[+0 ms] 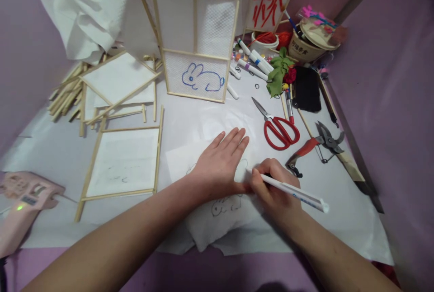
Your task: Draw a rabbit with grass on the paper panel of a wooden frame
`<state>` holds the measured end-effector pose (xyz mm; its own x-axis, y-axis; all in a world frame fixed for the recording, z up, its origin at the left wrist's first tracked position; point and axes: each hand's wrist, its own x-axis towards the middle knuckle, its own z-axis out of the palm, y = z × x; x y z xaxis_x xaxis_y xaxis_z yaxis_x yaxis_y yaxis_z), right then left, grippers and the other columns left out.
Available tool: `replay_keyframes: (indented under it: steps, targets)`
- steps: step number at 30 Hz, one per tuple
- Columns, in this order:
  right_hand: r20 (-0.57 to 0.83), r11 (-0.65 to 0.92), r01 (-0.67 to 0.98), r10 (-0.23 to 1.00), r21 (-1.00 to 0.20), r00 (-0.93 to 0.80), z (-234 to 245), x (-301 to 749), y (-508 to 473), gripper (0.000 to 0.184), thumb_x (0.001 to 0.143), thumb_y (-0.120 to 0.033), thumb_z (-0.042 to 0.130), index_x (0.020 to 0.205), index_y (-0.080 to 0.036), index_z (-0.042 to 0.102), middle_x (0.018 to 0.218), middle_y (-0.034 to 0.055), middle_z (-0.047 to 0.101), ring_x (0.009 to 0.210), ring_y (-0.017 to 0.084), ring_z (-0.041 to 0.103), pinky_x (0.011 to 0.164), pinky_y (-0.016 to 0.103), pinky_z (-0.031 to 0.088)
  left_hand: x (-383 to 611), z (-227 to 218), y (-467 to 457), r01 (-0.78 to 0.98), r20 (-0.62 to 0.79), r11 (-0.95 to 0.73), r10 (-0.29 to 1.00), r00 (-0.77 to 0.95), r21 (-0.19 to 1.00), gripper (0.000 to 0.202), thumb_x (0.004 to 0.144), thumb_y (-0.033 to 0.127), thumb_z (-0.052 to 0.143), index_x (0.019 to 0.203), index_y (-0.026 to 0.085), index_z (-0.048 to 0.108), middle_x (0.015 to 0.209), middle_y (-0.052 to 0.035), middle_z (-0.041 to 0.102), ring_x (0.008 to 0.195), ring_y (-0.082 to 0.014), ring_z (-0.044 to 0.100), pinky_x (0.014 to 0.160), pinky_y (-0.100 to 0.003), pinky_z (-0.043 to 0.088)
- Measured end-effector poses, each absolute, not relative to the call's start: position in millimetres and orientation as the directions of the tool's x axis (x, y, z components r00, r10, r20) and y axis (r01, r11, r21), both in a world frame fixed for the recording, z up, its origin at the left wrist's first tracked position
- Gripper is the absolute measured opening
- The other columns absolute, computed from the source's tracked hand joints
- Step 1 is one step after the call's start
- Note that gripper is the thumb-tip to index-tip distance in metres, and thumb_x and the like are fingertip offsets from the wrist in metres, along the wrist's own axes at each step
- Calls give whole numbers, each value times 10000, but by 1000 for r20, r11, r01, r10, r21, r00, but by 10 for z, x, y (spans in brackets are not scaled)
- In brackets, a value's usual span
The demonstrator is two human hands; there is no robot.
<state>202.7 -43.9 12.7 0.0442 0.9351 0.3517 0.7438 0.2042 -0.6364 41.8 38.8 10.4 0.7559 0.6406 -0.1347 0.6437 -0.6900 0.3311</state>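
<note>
A sheet of white paper (203,228) with dark line drawings lies in front of me, one of them a rabbit outline (225,206). Flat across this sheet rests my left hand (220,161), fingers stretched away from me and covering part of the drawing. My right hand (276,186) is closed round a white pen (293,190), its tip down at the paper just right of my left hand. Beyond the sheet, a wooden-framed paper panel (195,75) stands upright with a blue rabbit drawn on it.
Red-handled scissors (280,131) and pruning shears (315,147) lie to the right, below markers (254,70), a rose (290,75) and a black phone (306,88). Left are a wooden frame with paper (124,163), stacked sticks (69,93) and a pink glue gun (27,201).
</note>
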Motion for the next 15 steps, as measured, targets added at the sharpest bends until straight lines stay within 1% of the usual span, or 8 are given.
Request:
replay_keyframes:
  steps: [9, 15]
  targets:
    - [359, 223, 725, 933, -652, 36, 113, 2008, -449, 187, 947, -201, 542, 768, -222, 493, 630, -47, 554, 551, 108, 509, 555, 248, 392, 416, 108, 385, 647, -139, -691, 641, 755, 323, 978, 870, 641, 570, 1591, 77, 224, 1698, -138, 75, 1582, -258, 33, 1286, -442, 44]
    - [418, 245, 736, 906, -631, 57, 126, 2021, -454, 185, 947, -202, 553, 771, -225, 500, 647, -44, 574, 580, 111, 534, 571, 250, 405, 406, 100, 392, 638, -121, -694, 640, 759, 332, 988, 869, 662, 568, 1586, 70, 234, 1695, -143, 93, 1581, -267, 53, 1285, -451, 57]
